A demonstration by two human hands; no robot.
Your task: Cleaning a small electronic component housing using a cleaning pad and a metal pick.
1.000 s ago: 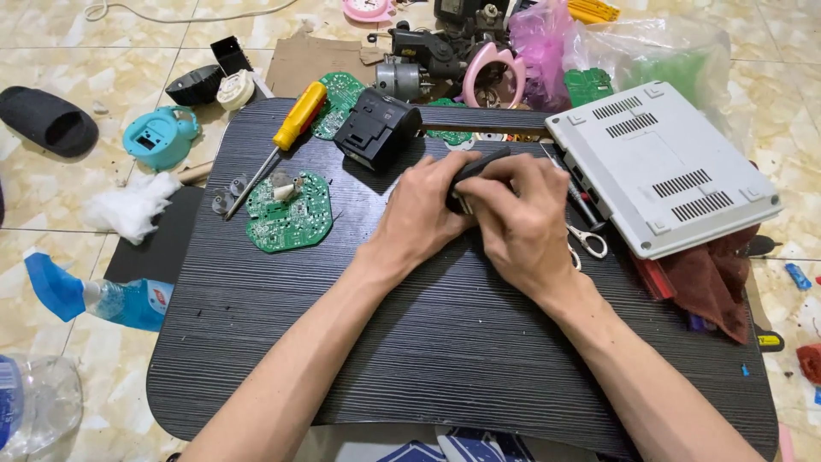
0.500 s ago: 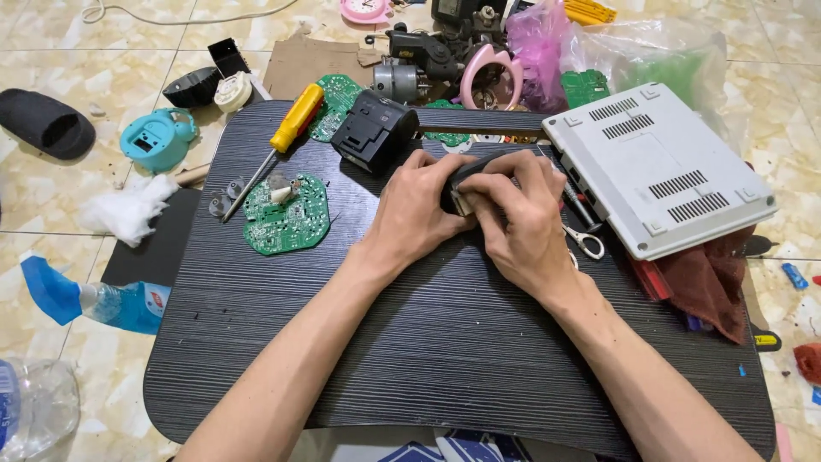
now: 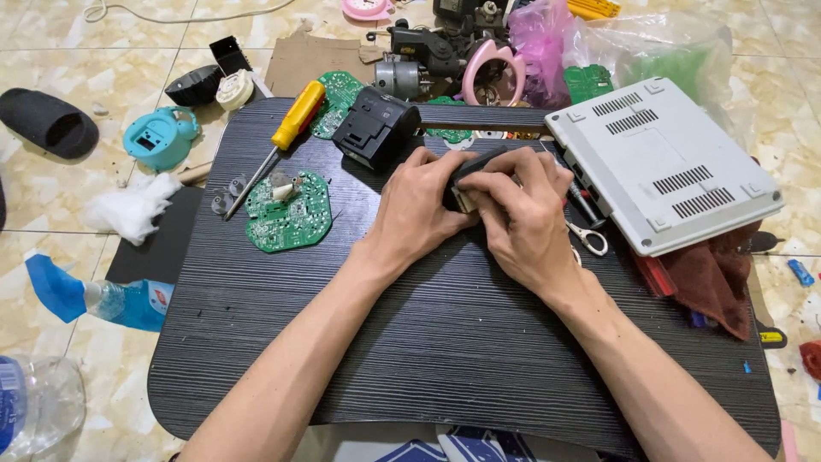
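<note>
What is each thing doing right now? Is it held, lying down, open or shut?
Left hand: gripping the small black part.
Right hand: gripping it too.
Small black part: held between both hands.
Yellow-handled screwdriver: lying flat, untouched.
Green circuit board: lying bare.
Grey box: closed.
Scissors: lying beside the right hand.

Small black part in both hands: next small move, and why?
Probably set it flat on the black tabletop and keep prying at its pale end. The left hand and right hand both clamp the small black part, covering most of it, so its seam can't be seen.
</note>
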